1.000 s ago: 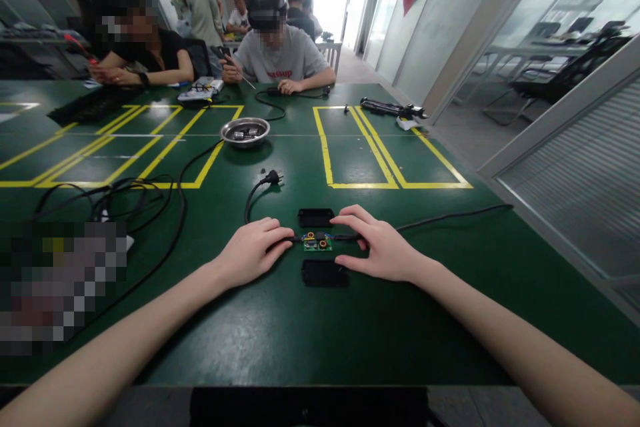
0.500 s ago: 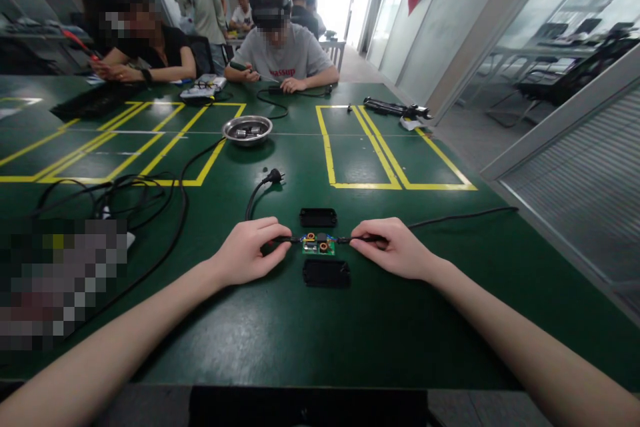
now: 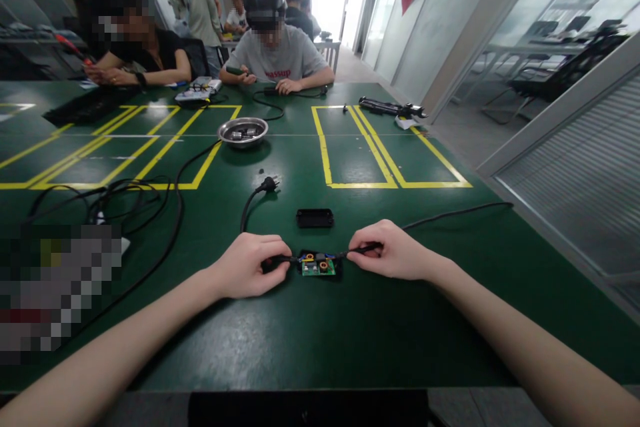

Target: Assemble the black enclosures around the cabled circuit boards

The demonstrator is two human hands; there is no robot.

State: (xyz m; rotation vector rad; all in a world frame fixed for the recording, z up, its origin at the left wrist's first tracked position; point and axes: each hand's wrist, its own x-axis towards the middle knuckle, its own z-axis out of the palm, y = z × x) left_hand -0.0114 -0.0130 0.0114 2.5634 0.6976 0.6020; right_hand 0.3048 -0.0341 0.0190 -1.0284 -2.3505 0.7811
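A small green circuit board (image 3: 319,267) with copper coils and a cable at each end sits between my hands. My left hand (image 3: 256,265) is closed on the black cable at the board's left end, and the plug (image 3: 270,184) lies beyond that hand. On the other side my right hand (image 3: 393,251) pinches the right-hand cable (image 3: 450,212). Under or just above the near black case half (image 3: 339,273) the board hides most of it; whether they touch I cannot tell. The other black case half (image 3: 315,217) lies open farther away.
A metal bowl (image 3: 243,132) with small metal parts stands ahead to the left. Coiled black cables (image 3: 120,197) lie at the left. A folded black tripod-like object (image 3: 390,108) is at the far right. Two people sit across the green table (image 3: 280,353), one holding a screwdriver.
My right hand has closed on the right-hand cable. Both hands have then brought the circuit board toward me, from between the two case halves to over the near one.
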